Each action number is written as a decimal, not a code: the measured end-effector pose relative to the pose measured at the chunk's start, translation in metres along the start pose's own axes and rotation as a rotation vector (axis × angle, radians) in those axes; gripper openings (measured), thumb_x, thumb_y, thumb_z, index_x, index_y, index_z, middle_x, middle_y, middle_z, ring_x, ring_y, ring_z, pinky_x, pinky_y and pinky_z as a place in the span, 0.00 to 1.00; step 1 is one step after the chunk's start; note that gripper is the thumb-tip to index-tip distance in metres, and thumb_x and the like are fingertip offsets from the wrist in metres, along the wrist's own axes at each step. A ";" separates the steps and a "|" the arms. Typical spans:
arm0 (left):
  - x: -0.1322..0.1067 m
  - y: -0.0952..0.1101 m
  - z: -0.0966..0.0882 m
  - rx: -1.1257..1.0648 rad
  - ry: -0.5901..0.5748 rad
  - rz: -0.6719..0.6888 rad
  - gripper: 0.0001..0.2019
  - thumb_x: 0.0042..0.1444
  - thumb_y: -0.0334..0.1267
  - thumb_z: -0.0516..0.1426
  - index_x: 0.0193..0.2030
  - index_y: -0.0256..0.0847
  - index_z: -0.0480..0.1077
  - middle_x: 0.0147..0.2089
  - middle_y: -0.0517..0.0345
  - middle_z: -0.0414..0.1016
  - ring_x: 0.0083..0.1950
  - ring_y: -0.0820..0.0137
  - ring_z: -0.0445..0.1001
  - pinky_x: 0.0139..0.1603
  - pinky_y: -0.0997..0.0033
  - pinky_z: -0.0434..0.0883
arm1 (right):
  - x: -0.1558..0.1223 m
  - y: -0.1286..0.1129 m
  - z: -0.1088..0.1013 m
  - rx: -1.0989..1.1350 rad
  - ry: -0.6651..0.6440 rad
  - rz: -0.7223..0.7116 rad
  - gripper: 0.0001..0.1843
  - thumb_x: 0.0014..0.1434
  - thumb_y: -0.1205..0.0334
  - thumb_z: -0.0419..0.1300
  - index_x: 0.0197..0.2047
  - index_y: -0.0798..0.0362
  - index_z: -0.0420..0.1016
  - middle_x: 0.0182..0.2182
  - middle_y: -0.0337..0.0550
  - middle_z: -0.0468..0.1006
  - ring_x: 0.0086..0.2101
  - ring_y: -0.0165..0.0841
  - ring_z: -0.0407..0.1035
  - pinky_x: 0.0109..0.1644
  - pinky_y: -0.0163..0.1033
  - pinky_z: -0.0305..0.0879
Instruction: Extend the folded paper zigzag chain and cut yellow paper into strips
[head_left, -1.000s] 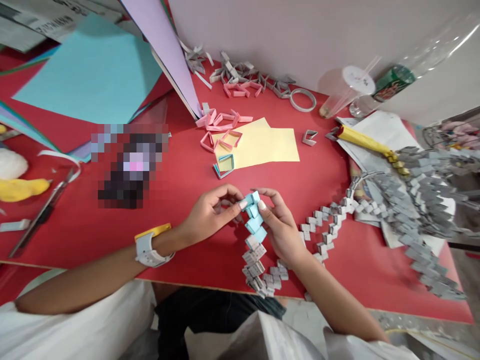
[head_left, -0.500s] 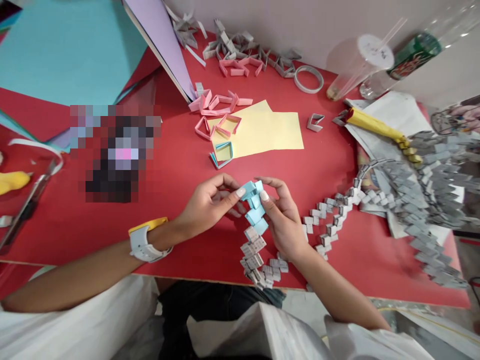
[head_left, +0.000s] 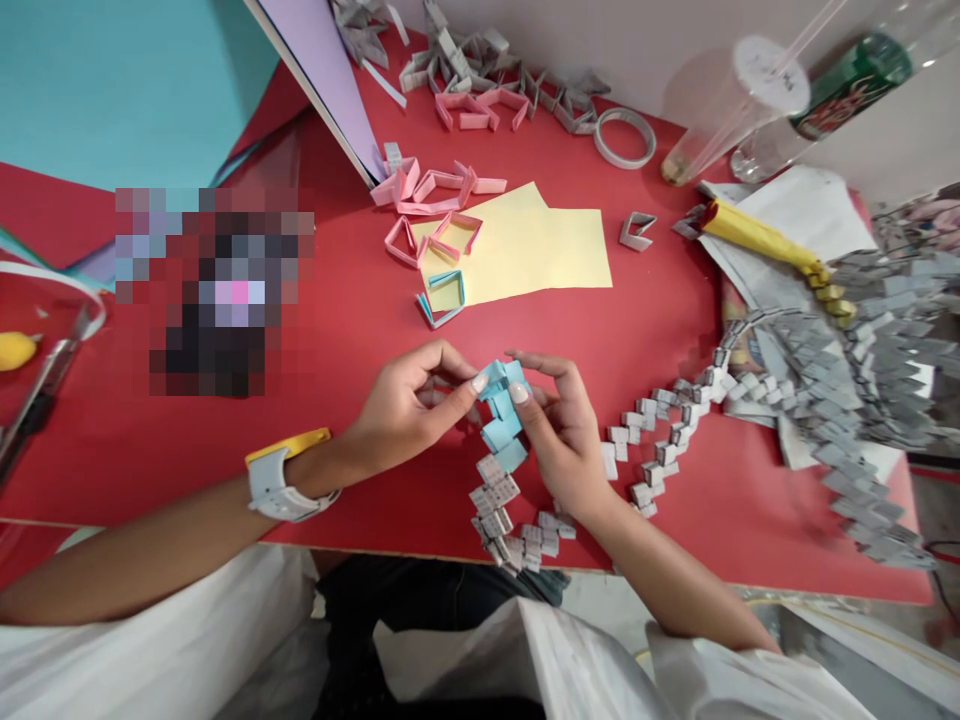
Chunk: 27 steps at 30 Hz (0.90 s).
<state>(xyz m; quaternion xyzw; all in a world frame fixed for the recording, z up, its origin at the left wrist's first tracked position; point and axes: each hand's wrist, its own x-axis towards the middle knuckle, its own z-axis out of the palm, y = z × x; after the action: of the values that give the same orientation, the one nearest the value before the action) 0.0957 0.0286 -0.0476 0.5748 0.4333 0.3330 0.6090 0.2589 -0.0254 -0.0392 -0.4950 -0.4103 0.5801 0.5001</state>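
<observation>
Between my two hands is the blue end of a folded-paper chain (head_left: 502, 434). My left hand (head_left: 420, 400) pinches the tip of this blue end between thumb and fingers. From the other side, my right hand (head_left: 564, 440) grips the blue links, its thumb pressed on them. Below, the chain turns to printed grey links (head_left: 495, 490), hangs down to the table edge and curves right behind my right wrist. Farther up the table, folded blue paper links (head_left: 444, 298) and pink paper links (head_left: 435, 240) lie on and beside yellow paper (head_left: 555, 255).
Long grey paper chains (head_left: 862, 470) spread over the right side of the red table (head_left: 337, 300). A tape roll (head_left: 625, 138), a plastic cup (head_left: 739, 110) and a bottle (head_left: 825, 105) stand or lie at the back. A cutter (head_left: 41, 400) lies far left.
The view has shifted slightly. Both hands stay on the blue end of the chain, which is tilted a little differently, and the right thumb sits slightly lower on the links.
</observation>
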 end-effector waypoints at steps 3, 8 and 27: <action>0.001 0.001 -0.001 0.057 0.006 0.031 0.10 0.56 0.42 0.60 0.32 0.38 0.66 0.31 0.59 0.71 0.29 0.77 0.72 0.27 0.80 0.71 | -0.002 0.000 -0.001 -0.039 -0.019 0.002 0.12 0.66 0.61 0.54 0.52 0.47 0.63 0.24 0.32 0.68 0.20 0.24 0.59 0.23 0.31 0.59; 0.003 0.006 -0.002 0.082 -0.078 0.009 0.09 0.57 0.43 0.59 0.36 0.39 0.70 0.31 0.60 0.72 0.29 0.77 0.70 0.26 0.81 0.68 | -0.002 0.001 -0.001 -0.029 -0.069 0.041 0.12 0.66 0.59 0.54 0.53 0.47 0.63 0.22 0.31 0.64 0.21 0.24 0.58 0.23 0.32 0.59; 0.002 -0.004 -0.001 0.171 -0.020 0.164 0.07 0.61 0.41 0.56 0.35 0.41 0.66 0.38 0.56 0.66 0.41 0.71 0.67 0.43 0.71 0.68 | 0.000 0.000 0.001 -0.016 -0.031 0.073 0.13 0.65 0.56 0.55 0.52 0.45 0.63 0.22 0.31 0.64 0.20 0.25 0.56 0.22 0.33 0.58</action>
<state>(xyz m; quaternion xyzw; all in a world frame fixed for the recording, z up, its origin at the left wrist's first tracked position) 0.0955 0.0301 -0.0514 0.6616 0.4055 0.3378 0.5328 0.2583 -0.0256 -0.0389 -0.5047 -0.4043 0.6020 0.4684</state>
